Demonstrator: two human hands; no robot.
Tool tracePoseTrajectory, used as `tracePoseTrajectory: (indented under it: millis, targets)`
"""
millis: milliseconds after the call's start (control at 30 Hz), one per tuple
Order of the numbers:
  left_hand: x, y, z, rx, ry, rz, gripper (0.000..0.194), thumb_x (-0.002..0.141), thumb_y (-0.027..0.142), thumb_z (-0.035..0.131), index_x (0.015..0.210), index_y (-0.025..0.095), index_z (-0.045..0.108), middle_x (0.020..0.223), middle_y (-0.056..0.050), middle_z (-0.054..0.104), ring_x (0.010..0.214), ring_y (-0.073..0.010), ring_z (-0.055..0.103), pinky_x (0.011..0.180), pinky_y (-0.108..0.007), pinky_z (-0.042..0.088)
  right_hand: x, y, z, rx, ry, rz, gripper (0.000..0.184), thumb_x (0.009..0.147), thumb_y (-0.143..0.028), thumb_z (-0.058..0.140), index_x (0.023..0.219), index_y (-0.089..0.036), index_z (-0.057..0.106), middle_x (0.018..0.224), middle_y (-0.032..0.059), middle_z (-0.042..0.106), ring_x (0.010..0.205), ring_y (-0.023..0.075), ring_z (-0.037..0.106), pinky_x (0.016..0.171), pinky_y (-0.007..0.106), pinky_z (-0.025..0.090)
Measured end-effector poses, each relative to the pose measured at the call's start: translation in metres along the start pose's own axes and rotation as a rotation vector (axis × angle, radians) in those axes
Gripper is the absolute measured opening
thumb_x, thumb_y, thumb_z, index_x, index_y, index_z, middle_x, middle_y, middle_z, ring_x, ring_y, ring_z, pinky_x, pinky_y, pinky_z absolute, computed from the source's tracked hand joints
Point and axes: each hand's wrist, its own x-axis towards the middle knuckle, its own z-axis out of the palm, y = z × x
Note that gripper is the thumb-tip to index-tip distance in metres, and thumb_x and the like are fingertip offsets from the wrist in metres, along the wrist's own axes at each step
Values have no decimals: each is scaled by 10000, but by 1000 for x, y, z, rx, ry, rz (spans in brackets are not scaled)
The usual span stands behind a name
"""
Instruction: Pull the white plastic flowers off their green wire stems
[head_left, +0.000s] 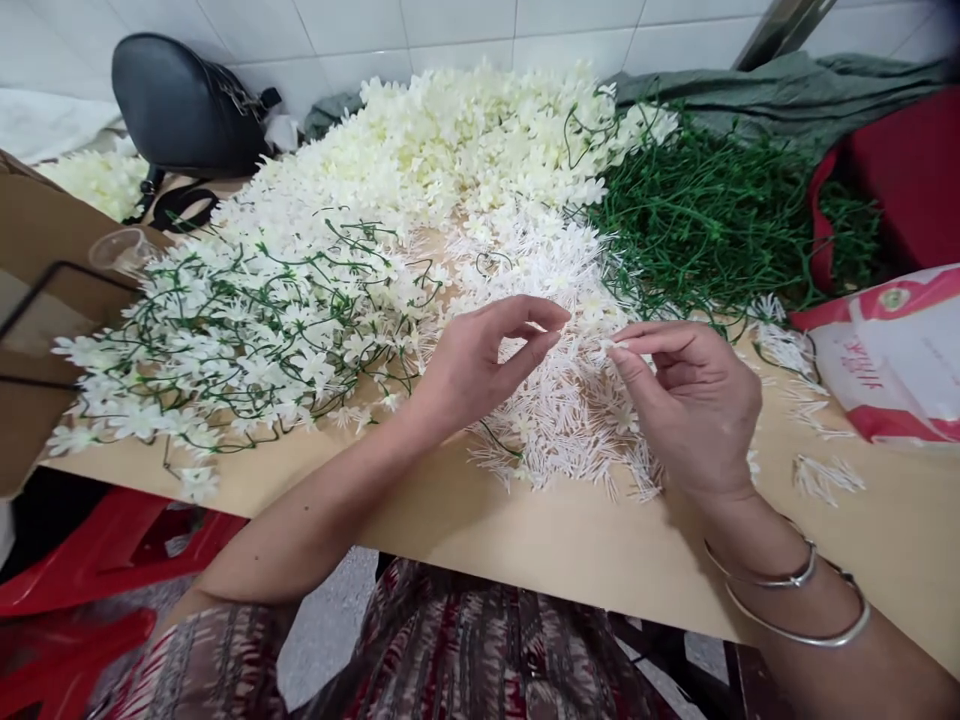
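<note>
My left hand (491, 360) hovers over a pile of white plastic flower stamens (555, 430), thumb and forefinger brought close together; whatever is between them is too small to make out. Across from it, my right hand (686, 400) pinches a small white flower piece (609, 346) between thumb and forefinger. White artificial flowers on green stems (262, 320) lie heaped on the left. Behind the stamens is a mound of loose cream-white petals (450, 140). A tangle of bare green plastic stems (697, 210) rests beyond my right hand.
A black bag (191, 110) stands at the back left by the tiled wall, near a cardboard box (37, 240). To the right are a red bag (900, 180) and a pink-and-white packet (892, 350). Red plastic stools (97, 560) are below the table (480, 510).
</note>
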Motion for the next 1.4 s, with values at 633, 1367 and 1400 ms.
tracePoseTrajectory:
  millis: [633, 1367, 1400]
  targets:
    - [-58, 0, -39, 409, -388, 199, 150, 1047, 280, 570, 1036, 206, 699, 1080, -62, 695, 935, -168, 646, 827, -297, 471, 5, -2, -4, 19, 36, 38, 156, 865, -336, 779, 814, -316, 632, 911, 50, 677, 974, 267, 692, 922, 501, 571]
    - [-16, -1, 12, -380, -38, -289, 183, 1001, 274, 540, 1082, 195, 684, 790, -13, 653, 558, -75, 530, 489, -212, 418, -1, 6, -2, 275, -209, 281, 208, 814, -408, 826, 913, -280, 696, 836, -4, 706, 698, 151, 631, 627, 303, 527]
    - [-16, -1, 15, -389, -30, -298, 177, 999, 299, 558, 1069, 201, 688, 761, -3, 640, 540, -74, 490, 472, -214, 388, -1, 5, -2, 301, -235, 308, 229, 804, -418, 832, 916, -274, 693, 816, -11, 703, 690, 147, 635, 620, 294, 528]
